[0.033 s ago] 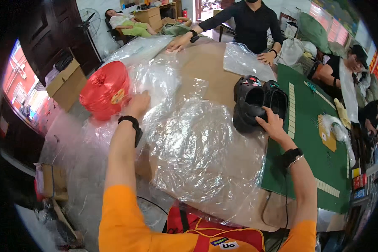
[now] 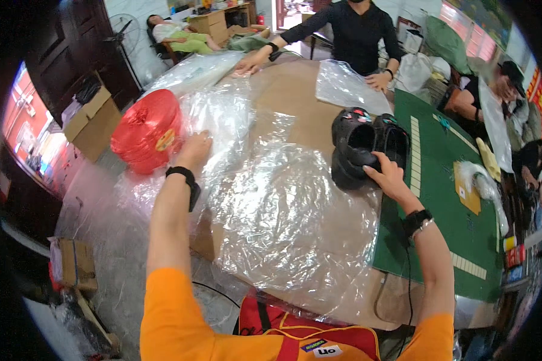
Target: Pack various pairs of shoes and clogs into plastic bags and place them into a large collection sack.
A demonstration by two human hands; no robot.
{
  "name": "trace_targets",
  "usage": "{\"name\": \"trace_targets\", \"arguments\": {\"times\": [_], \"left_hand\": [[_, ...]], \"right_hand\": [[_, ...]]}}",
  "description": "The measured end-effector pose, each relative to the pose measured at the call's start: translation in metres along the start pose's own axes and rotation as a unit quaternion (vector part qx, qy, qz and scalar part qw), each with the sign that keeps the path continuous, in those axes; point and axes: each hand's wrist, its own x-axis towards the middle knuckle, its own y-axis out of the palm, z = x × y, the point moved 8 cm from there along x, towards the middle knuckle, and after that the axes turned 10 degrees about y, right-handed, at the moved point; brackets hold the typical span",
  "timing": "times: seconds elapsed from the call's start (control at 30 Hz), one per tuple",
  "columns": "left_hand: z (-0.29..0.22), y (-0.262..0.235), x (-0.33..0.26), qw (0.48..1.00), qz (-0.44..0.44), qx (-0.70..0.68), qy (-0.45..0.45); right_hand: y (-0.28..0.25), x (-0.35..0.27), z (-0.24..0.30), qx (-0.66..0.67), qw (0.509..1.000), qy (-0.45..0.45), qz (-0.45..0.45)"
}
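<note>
My right hand (image 2: 388, 175) reaches to a pair of black clogs (image 2: 354, 161) on the right part of the table. Its thumb and fingers close on the near end of the left clog, and small coloured charms dot the toes. On the left, my left hand (image 2: 194, 149) rests on clear plastic bags (image 2: 223, 117). Its fingers look curled, and whatever is under them is hidden. Right beside that hand stands a big roll of shiny red plastic twine (image 2: 147, 129). Between my hands spreads a crinkled clear plastic sheet (image 2: 289, 222).
Brown cardboard (image 2: 292, 84) covers the table. A green cutting mat (image 2: 430, 228) lies at the right, with scissors (image 2: 442, 121) and yellow card (image 2: 467, 186). A person in black (image 2: 367, 39) stands across the table, both hands on it. An open carton (image 2: 93, 123) stands at the left.
The view has shifted very slightly. Both hands, the clogs and the red roll keep their places.
</note>
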Motion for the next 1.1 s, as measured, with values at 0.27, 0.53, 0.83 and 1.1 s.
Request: {"name": "trace_targets", "arguments": {"times": [0.27, 0.53, 0.83, 1.1], "left_hand": [[-0.196, -0.131, 0.049, 0.957, -0.147, -0.237, 0.087], [-0.388, -0.099, -0.112, 0.859, 0.193, -0.208, 0.426], [-0.384, -0.079, -0.124, 0.861, 0.203, -0.228, 0.407], [-0.383, -0.072, -0.125, 0.867, 0.197, -0.229, 0.397]], "right_hand": [[-0.026, 0.016, -0.025, 0.052, 0.996, 0.041, 0.067], [-0.044, 0.011, -0.021, 0.013, 1.0, 0.008, 0.009], [-0.129, -0.005, -0.009, 0.213, 0.977, -0.003, 0.006], [-0.193, -0.054, 0.025, 0.109, 0.993, -0.053, -0.003]]}}
